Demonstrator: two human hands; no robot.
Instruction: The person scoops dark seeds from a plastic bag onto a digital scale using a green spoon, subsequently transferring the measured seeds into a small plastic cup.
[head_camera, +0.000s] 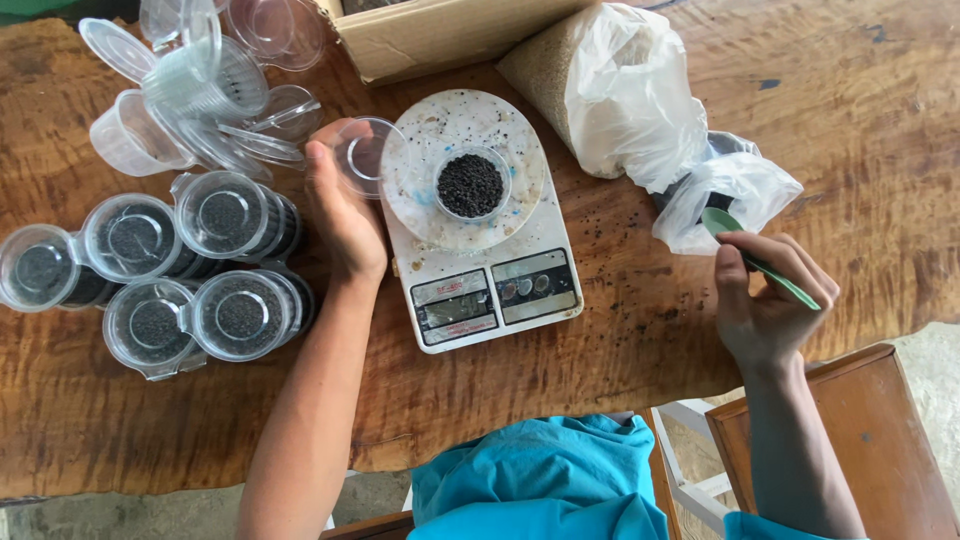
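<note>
1. Left hand (345, 215) loosely curled, touching clear lid (365, 155) just beside scale (480, 235).
2. Right hand (765, 295) pinching green spoon (755, 255), tip in bag (725, 195).
3. Seed cup (471, 184) right of left hand.
4. Risk: seeds scattering off tilted spoon; cup nudged.

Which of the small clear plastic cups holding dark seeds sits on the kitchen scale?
The open cup in the middle of the white scale, beside the left hand. The other filled cups stand lidded in a group on the table's left side.
</note>
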